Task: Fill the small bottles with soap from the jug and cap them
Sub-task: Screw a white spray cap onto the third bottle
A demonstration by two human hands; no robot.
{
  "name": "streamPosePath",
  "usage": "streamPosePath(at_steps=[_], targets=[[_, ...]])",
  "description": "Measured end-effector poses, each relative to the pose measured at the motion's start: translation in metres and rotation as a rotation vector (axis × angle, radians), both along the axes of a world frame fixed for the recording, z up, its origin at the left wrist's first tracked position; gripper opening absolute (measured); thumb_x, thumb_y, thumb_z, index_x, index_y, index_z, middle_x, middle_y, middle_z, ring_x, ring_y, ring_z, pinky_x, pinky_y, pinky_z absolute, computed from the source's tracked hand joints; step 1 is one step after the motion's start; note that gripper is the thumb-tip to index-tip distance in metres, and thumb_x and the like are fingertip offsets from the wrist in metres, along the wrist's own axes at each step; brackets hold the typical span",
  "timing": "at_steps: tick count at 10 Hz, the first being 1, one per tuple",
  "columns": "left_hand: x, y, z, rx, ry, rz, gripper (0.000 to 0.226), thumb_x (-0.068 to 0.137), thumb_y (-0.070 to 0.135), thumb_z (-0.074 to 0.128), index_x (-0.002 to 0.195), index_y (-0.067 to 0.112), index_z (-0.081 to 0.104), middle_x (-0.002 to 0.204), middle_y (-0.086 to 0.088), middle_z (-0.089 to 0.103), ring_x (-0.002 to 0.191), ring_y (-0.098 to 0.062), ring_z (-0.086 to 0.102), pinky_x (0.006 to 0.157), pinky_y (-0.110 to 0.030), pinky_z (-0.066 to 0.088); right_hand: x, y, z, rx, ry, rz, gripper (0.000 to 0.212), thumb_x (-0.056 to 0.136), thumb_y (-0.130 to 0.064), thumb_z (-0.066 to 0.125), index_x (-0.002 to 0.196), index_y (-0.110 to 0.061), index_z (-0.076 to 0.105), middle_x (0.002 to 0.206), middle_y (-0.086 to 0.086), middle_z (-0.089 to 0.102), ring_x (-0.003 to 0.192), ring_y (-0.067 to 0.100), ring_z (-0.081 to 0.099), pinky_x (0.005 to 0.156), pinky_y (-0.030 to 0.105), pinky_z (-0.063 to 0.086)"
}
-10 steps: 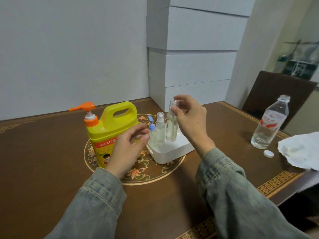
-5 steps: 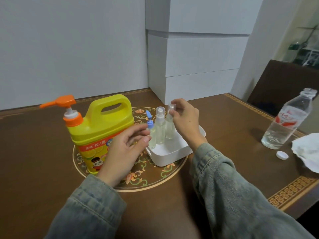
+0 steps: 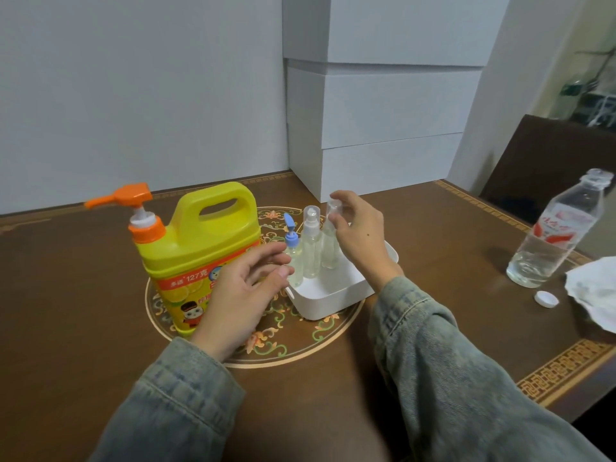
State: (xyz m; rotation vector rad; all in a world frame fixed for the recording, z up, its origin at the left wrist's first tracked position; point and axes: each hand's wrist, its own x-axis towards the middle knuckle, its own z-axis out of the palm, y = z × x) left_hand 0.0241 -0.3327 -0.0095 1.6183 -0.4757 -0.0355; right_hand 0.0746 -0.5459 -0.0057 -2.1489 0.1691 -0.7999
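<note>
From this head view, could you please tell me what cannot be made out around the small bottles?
- Whether the right hand grips the rightmost bottle: its fingers cover the cap.
- The bottles' bases: hidden by the white tray wall and the left hand.
- The jug label's lower right: covered by the left hand.
- Tissue: cut by the right edge.

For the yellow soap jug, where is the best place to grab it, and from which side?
Probably by the moulded loop handle on top of the jug, coming from above. The jug stands upright, the handle opening faces the camera, and the orange pump sits off to the left, clear of it.
</note>
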Motion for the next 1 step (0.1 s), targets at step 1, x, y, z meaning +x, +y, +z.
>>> streamPosePath(at_steps=[1], targets=[[-0.0033,0.0029,0.0051,0.004,-0.025,0.004,0.036,0.084,0.02,0.067,0.12,0.019,0.063,0.109,-0.003,0.069,0.102,-0.018,0.069,0.089,-0.042,0.056,-0.0055,0.0049,0.0067,-0.041,-0.018,-0.026,0.032,0.094,-0.011,0.062,0.125,-0.018,0.062,0.123,0.0,0.064,0.109,0.013,0.058,0.097,0.026,0.046]])
